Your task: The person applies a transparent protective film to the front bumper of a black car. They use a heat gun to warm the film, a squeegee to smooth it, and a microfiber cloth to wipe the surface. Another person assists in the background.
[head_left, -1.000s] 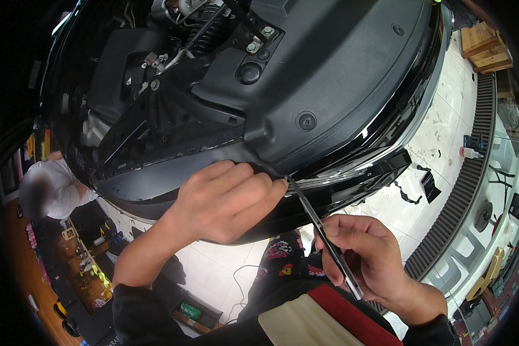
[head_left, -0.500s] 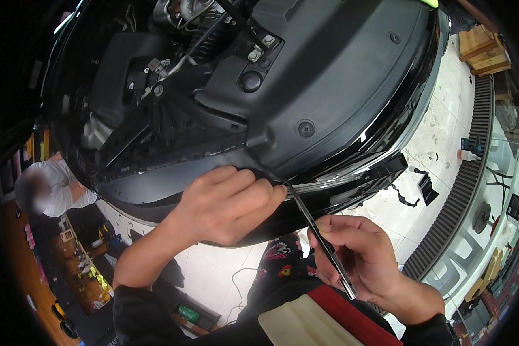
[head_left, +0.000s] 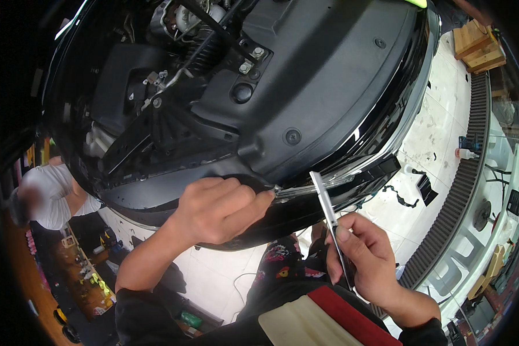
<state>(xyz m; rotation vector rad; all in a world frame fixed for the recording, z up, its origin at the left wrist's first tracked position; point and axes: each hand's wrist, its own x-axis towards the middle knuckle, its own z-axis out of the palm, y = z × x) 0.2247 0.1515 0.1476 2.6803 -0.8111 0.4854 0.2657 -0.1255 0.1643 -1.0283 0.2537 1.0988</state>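
My left hand [head_left: 216, 210] rests over the front corner of a dark car, its fingers closed in a pinch at the end of a shiny, clear strip [head_left: 305, 187] that looks like film. What lies inside the pinch is too small to make out fully. In my right hand [head_left: 363, 248] is a slim snap-off knife [head_left: 324, 199], held between thumb and fingers. Its silvery tip points up, over the strip and apart from my left hand. Beyond both hands spreads the car's black plastic front cover [head_left: 317, 86], with the engine bay [head_left: 196, 34] exposed.
A cream card [head_left: 297, 323] and a red one [head_left: 352, 317] show at my chest. Black scraps [head_left: 427, 190] lie on the white floor beside a dark grate [head_left: 444, 225]. Wooden steps [head_left: 481, 49] stand far right. Another person [head_left: 55, 190] is at the left, near a cluttered bench [head_left: 78, 259].
The knife has come away from my left fingertips, rightward, and turned so its flat side catches light. My left hand has shifted slightly left and keeps its pinch.
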